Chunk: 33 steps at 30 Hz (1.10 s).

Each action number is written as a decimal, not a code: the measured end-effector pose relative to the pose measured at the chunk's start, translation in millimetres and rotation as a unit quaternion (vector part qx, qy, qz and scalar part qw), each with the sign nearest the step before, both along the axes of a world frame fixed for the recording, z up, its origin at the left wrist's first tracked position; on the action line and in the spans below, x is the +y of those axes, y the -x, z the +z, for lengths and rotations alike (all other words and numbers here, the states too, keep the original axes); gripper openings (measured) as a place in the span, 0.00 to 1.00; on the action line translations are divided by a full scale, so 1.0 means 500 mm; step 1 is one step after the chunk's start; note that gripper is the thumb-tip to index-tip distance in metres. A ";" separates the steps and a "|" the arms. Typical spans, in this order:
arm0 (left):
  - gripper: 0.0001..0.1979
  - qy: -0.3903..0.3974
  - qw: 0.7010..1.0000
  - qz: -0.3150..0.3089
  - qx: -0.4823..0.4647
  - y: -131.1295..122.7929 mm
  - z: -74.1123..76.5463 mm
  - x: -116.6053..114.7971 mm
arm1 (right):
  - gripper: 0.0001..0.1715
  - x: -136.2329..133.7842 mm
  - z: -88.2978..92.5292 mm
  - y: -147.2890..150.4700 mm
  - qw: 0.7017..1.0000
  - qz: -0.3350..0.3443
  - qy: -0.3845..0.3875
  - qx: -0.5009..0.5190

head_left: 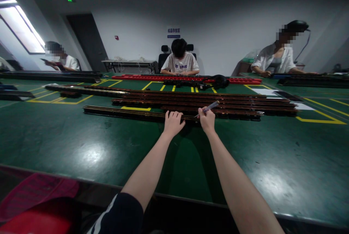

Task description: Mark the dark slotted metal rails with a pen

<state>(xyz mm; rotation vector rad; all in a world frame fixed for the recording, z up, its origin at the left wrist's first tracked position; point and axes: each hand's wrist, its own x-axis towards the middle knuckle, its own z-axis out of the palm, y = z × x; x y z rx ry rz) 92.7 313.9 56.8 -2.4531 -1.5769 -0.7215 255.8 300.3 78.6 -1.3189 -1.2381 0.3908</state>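
Observation:
My left hand [173, 124] grips the near end part of a long black rail [122, 113], its fingers over the top and its thumb on the near side. Between the thumb and fingers of my right hand [207, 120] is a slim pen-like tool [212, 105] with a greyish, see-through barrel. Its thin tip points down and left onto the rail, just right of my left hand. I cannot make out the exact kind of tool. Behind both hands lies a bundle of similar dark rails [231, 101] with coppery edges, side by side on the green table [114, 143].
Red rails [242, 80] and a coiled black cable [219, 80] lie farther back. White sheets [302, 106] stick out at the right. Yellow tape [321, 120] marks the tabletop. Across the table sits a person [181, 63], with others at left and right. A pink basket [38, 190] is below the near edge.

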 end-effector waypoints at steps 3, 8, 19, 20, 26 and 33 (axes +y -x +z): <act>0.16 -0.003 1.000 -0.001 0.001 -0.002 -0.002 0.001 | 0.17 -0.001 -0.001 0.001 1.000 0.005 0.004 -0.005; 0.17 -0.008 1.000 0.016 0.004 -0.002 0.000 0.001 | 0.17 0.001 -0.005 0.000 1.000 0.007 -0.002 -0.023; 0.18 -0.014 1.000 0.008 -0.004 -0.003 -0.007 0.004 | 0.17 0.009 -0.010 -0.003 0.999 -0.020 -0.024 -0.022; 0.17 -0.013 1.000 0.007 -0.005 -0.002 -0.008 0.005 | 0.17 0.009 -0.010 -0.004 0.999 -0.026 -0.025 -0.018; 0.18 0.005 1.000 0.000 -0.015 0.000 -0.006 0.004 | 0.21 0.010 -0.012 -0.009 0.999 -0.039 -0.023 -0.015; 0.17 0.003 1.000 -0.004 -0.028 0.004 -0.009 0.007 | 0.19 0.011 -0.016 -0.012 0.999 -0.028 -0.015 -0.009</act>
